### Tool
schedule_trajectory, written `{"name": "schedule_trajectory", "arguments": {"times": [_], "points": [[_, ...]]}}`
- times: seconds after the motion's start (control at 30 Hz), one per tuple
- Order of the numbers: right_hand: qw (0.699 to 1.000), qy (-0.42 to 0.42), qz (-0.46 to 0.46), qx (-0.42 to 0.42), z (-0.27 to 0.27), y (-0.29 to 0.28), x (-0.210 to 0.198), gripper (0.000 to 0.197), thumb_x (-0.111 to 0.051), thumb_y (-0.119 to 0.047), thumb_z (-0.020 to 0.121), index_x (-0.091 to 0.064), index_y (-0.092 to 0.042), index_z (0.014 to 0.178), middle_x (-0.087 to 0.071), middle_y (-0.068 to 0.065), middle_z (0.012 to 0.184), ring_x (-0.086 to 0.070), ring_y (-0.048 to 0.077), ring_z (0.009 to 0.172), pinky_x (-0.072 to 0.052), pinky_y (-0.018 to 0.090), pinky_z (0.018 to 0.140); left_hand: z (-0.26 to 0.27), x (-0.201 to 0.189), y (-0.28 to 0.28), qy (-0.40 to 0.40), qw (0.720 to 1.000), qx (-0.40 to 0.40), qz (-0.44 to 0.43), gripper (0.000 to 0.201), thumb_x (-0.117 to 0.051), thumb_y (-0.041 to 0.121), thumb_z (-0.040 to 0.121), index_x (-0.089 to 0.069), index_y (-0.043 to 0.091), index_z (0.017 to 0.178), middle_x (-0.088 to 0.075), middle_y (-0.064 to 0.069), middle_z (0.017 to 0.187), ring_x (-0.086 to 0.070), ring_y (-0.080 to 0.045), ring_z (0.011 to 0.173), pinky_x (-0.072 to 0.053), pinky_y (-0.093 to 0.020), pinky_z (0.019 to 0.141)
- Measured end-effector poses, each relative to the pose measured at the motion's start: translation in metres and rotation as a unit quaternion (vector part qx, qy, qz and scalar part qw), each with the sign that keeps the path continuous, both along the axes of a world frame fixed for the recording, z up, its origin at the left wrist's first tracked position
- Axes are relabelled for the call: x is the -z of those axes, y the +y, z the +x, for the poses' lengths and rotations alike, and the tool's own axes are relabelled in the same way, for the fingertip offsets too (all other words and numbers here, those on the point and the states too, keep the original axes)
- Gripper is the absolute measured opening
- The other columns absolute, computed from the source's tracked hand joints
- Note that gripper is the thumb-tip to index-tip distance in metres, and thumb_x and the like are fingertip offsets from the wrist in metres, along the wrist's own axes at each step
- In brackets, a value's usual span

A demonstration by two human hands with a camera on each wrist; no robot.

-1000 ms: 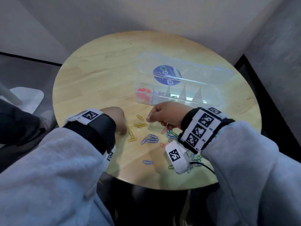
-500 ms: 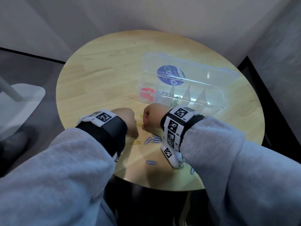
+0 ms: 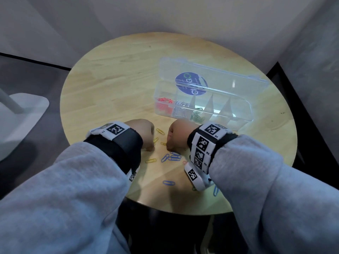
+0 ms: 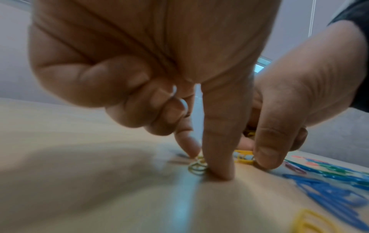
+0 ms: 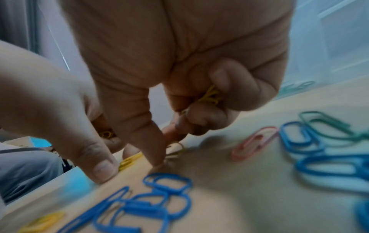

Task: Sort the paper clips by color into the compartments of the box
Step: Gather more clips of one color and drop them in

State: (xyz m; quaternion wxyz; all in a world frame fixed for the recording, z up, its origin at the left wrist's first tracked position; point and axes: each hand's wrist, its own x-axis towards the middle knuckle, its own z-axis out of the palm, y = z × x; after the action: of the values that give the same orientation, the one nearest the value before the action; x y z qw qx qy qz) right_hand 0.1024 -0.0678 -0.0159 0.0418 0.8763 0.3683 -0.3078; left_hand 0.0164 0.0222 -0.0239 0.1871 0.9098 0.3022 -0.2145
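A clear compartment box [image 3: 251,114] stands open on the round wooden table [image 3: 110,79]; it holds red clips [image 3: 164,105], silvery clips [image 3: 180,109] and green clips [image 3: 197,116] in separate compartments. Loose yellow clips [image 3: 160,131], blue clips [image 3: 173,156] and a pink clip [image 5: 253,143] lie in front of it. My left hand [image 3: 150,147] pinches a yellow clip [image 4: 196,167] against the table with thumb and forefinger. Close beside it, my right hand [image 3: 169,147] keeps yellow clips [image 5: 209,96] in its curled fingers while thumb and forefinger nip another yellow clip [image 5: 176,149].
The table's near edge [image 3: 174,208] runs just below my wrists. More blue clips [image 3: 168,182] and a green clip [image 5: 327,124] lie near the right wrist. A white stand base [image 3: 22,110] sits on the floor at the left. Walls close behind the table.
My right hand has moved left from the mixed pile to the yellow clips, ending beside the left hand. The left hand shifted slightly toward the box.
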Motion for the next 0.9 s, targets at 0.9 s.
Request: {"name": "schedule_trajectory", "arguments": {"times": [0.9], "points": [[0.712,0.476,0.317,0.407,0.021,-0.052,-0.006,0.023,-0.032,0.007,0.086,-0.049,-0.006,0.076,-0.043,0.007,0.065,-0.047,0.011,0.044,-0.04,0.016,0.037,-0.008,-0.04,0.022,-0.213,0.837,-0.208,-0.459,0.037,-0.044,-0.011,0.084,-0.038,0.014,0.058,-0.055,-0.009,0.067,-0.052,-0.006,0.04,-0.039,-0.011,0.038]]}}
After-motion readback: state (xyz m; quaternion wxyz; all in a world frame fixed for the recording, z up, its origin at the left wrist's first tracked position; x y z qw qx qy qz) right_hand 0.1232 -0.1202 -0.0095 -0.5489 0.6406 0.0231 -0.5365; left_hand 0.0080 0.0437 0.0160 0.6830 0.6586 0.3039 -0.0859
